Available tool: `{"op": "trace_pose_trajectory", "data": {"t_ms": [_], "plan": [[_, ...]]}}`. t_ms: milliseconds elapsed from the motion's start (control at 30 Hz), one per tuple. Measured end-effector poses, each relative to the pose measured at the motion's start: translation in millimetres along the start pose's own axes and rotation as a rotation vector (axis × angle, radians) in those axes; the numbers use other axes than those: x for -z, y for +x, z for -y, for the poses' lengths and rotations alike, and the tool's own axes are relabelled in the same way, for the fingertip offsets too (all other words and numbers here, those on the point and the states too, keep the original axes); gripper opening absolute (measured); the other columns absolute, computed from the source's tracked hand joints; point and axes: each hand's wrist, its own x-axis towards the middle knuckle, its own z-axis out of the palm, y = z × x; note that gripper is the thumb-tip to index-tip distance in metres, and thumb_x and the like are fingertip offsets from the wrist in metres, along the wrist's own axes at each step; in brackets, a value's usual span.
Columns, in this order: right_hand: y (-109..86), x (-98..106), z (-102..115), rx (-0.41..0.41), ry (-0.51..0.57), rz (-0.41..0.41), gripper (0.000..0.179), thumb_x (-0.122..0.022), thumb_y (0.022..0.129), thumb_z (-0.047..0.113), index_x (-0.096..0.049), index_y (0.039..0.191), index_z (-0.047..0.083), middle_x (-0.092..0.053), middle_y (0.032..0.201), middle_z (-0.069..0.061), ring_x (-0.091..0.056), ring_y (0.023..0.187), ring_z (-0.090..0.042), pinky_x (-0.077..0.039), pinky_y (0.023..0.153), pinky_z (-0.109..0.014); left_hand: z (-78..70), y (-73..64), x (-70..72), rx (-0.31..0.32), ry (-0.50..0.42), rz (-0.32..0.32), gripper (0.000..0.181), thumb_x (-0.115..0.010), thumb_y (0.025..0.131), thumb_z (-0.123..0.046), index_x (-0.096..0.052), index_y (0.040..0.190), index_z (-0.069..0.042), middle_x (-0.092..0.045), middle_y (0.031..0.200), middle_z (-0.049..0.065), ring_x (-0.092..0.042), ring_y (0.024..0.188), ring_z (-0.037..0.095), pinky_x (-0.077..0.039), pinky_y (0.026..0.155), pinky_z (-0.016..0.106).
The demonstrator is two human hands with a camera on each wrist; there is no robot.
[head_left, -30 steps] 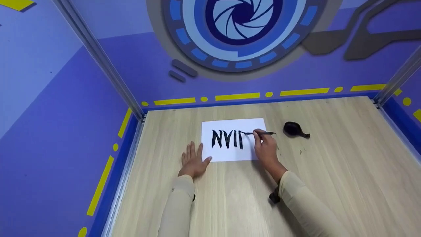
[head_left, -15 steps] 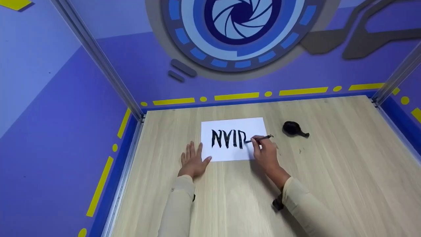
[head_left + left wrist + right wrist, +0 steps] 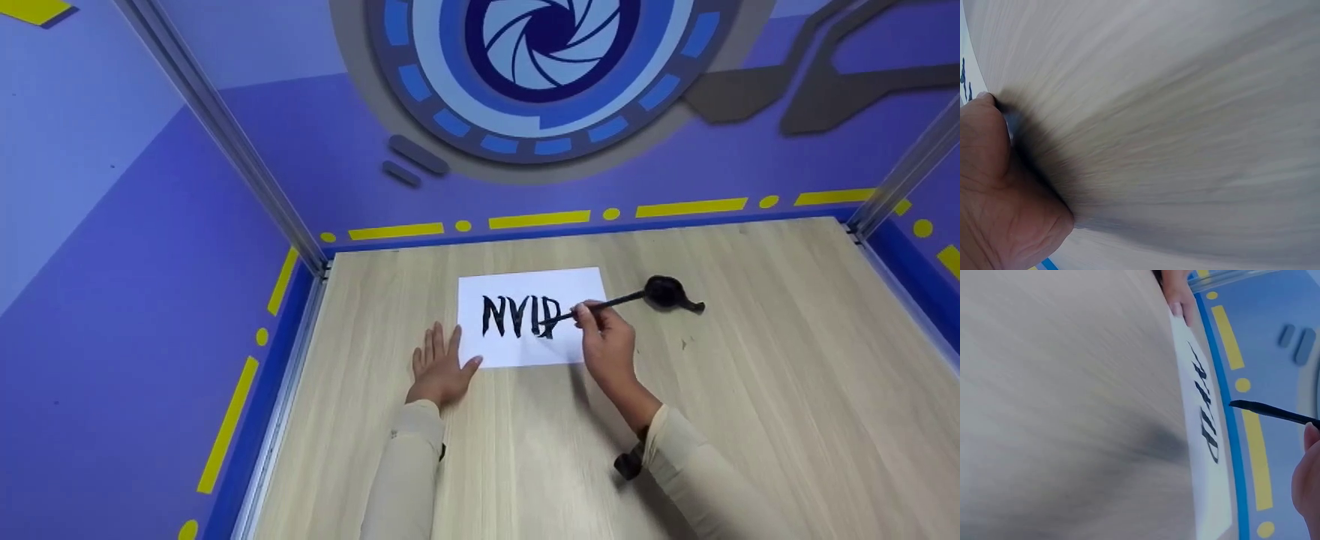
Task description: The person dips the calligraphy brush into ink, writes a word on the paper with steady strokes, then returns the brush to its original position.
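Note:
A white sheet of paper (image 3: 499,354) bears black brushed letters (image 3: 517,316) reading NVID. My left hand (image 3: 441,369) lies flat with fingers spread at the sheet's left edge, its thumb on the lower left corner. My right hand (image 3: 609,341) pinches a thin black paintbrush (image 3: 621,301) between thumb and fingers. In the head view the brush tip overlaps the foot of the D. The right wrist view shows the bristles of the brush (image 3: 1269,409) raised off the paper (image 3: 1210,506). In the left wrist view, the left hand (image 3: 1005,197) rests on the tabletop.
A small black dish (image 3: 664,293) with a short handle stands to the right of the paper. A few dark specks (image 3: 685,345) mark the wooden table (image 3: 780,360) below it. Purple-blue walls (image 3: 285,150) rise at the back and sides.
The brush has drawn the curved stroke of the fourth letter downward and in, making a D. It now tilts up from the sheet, its handle pointing back right. The left hand stays put.

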Motion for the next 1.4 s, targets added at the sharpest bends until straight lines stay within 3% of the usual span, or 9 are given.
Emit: {"op": "trace_pose_trajectory", "data": {"t_ms": [133, 200, 367, 633, 867, 1067, 1400], "plan": [[6.6, 7, 0, -0.01, 0.033, -0.031, 0.018, -0.069, 0.105, 0.015, -0.078, 0.108, 0.0, -0.08, 0.1, -0.018, -0.075, 0.087, -0.026, -0.058, 0.077, -0.014, -0.5, 0.2, 2.2, 0.0, 0.0, -0.011, 0.08, -0.044, 0.11, -0.06, -0.01, 0.174, -0.025, 0.013, 0.182, 0.014, 0.012, 0.17, 0.035, 0.004, 0.137, 0.061], [8.6, 9, -1, -0.011, 0.041, -0.044, 0.018, -0.069, 0.105, 0.016, -0.078, 0.108, 0.0, -0.08, 0.1, -0.018, -0.075, 0.088, -0.029, -0.058, 0.077, -0.014, 0.2, 0.7, 2.5, -0.004, -0.011, -0.02, 0.08, -0.045, 0.11, -0.059, -0.011, 0.174, -0.025, 0.013, 0.182, 0.014, 0.012, 0.17, 0.035, 0.004, 0.137, 0.061], [11.6, 14, -5, 0.0, 0.049, -0.063, 0.019, -0.069, 0.105, 0.016, -0.078, 0.107, -0.001, -0.08, 0.099, -0.02, -0.073, 0.083, -0.01, -0.058, 0.076, -0.013, 5.5, 4.8, -4.6, -0.015, -0.044, -0.046, 0.079, -0.048, 0.11, -0.057, -0.014, 0.174, -0.024, 0.011, 0.182, 0.014, 0.012, 0.17, 0.035, 0.006, 0.137, 0.061], [16.7, 19, -6, -0.026, 0.016, -0.071, 0.021, -0.069, 0.106, 0.019, -0.079, 0.11, 0.0, -0.08, 0.101, -0.02, -0.075, 0.087, -0.025, -0.057, 0.076, -0.012, 4.6, -0.3, -8.2, -0.024, -0.036, -0.08, 0.078, -0.049, 0.11, -0.058, -0.018, 0.173, -0.025, 0.006, 0.183, 0.014, 0.007, 0.171, 0.035, 0.002, 0.137, 0.061], [22.9, 24, -12, -0.019, -0.011, -0.087, 0.022, -0.068, 0.106, 0.017, -0.079, 0.111, -0.001, -0.079, 0.099, -0.022, -0.075, 0.086, -0.016, -0.057, 0.077, -0.011, 4.6, -0.2, -9.2, -0.033, -0.028, -0.09, 0.078, -0.049, 0.11, -0.057, -0.019, 0.173, -0.022, 0.004, 0.182, 0.016, 0.005, 0.171, 0.037, 0.0, 0.136, 0.063], [26.2, 27, -17, -0.042, -0.032, -0.088, 0.022, -0.066, 0.107, 0.016, -0.079, 0.113, -0.001, -0.079, 0.1, -0.021, -0.075, 0.089, -0.015, -0.055, 0.079, -0.008, 3.4, 0.6, -7.4, -0.035, -0.025, -0.087, 0.078, -0.049, 0.11, -0.056, -0.018, 0.173, -0.022, 0.005, 0.182, 0.016, 0.005, 0.171, 0.038, 0.0, 0.136, 0.063], [30.0, 28, -18, -0.029, -0.057, -0.066, 0.018, -0.066, 0.106, 0.011, -0.079, 0.114, 0.001, -0.078, 0.101, -0.021, -0.068, 0.087, -0.004, -0.051, 0.078, -0.008, 8.5, 7.1, -13.3, -0.04, -0.078, -0.095, 0.081, -0.051, 0.108, -0.059, -0.02, 0.173, -0.023, 0.007, 0.182, 0.016, 0.009, 0.17, 0.037, 0.005, 0.135, 0.065]]}}
